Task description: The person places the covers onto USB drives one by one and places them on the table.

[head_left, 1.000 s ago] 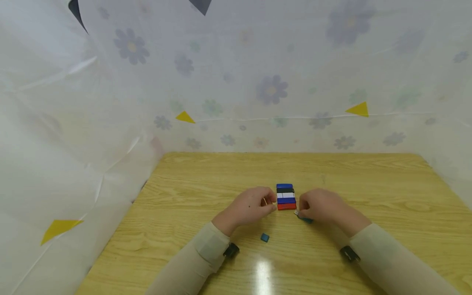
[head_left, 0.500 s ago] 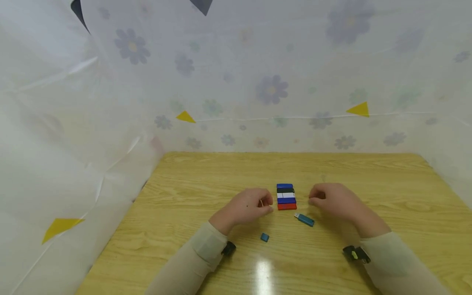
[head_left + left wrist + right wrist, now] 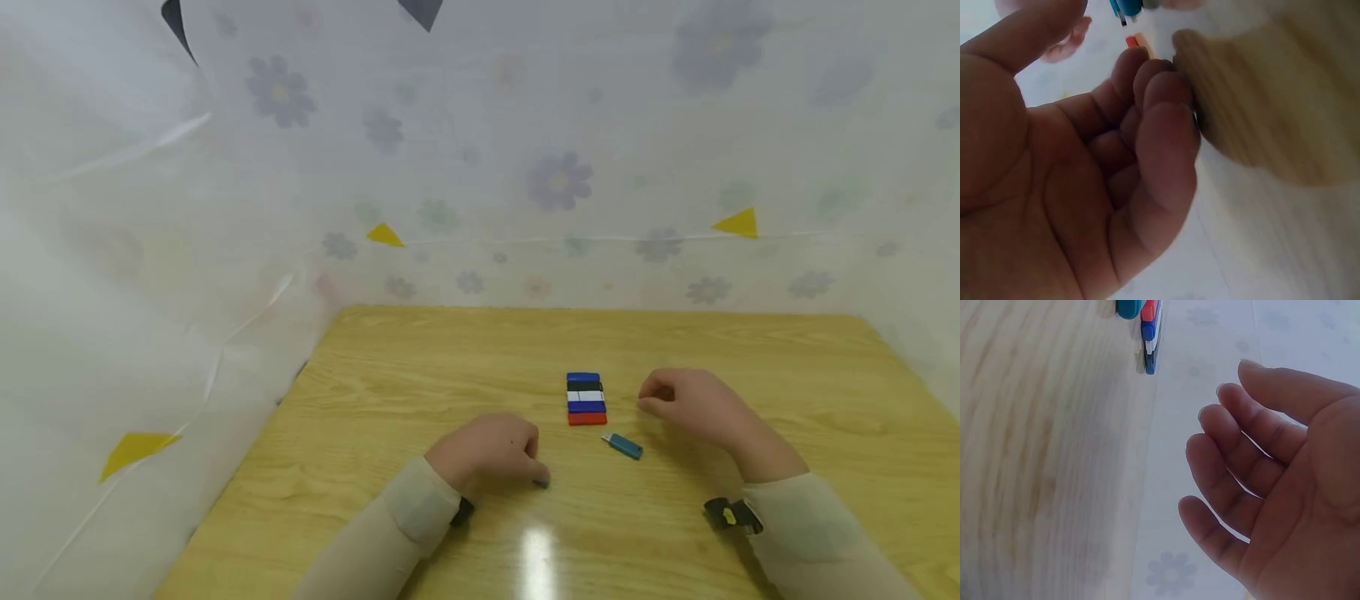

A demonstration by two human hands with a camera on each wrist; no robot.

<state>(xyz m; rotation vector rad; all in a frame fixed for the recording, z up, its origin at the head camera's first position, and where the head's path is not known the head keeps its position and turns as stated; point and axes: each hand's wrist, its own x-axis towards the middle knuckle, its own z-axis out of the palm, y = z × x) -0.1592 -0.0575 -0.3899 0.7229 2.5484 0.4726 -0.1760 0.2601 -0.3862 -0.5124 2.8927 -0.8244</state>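
My left hand (image 3: pixel 491 450) is low over the table, its thumb tip at a small teal cap (image 3: pixel 541 483), which it partly covers. In the left wrist view the fingers of the left hand (image 3: pixel 1085 156) bend down to the wood; whether they touch the cap is hidden. A teal USB stick (image 3: pixel 623 446) lies uncapped, metal plug towards the upper left, between the hands. My right hand (image 3: pixel 697 412) hovers right of it with nothing held, and the right wrist view shows its fingers (image 3: pixel 1210 462) loosely bent and apart.
Several USB sticks lie side by side in a column: blue (image 3: pixel 582 377), black (image 3: pixel 584 386), white (image 3: pixel 585 396), blue again, and red (image 3: pixel 587 419) nearest me. The wooden table (image 3: pixel 420 358) ends at a flower-patterned sheet (image 3: pixel 480 167) behind.
My right hand has let go of the teal USB stick and drawn back to the right. The left hand has come down from beside the column of sticks to the teal cap.
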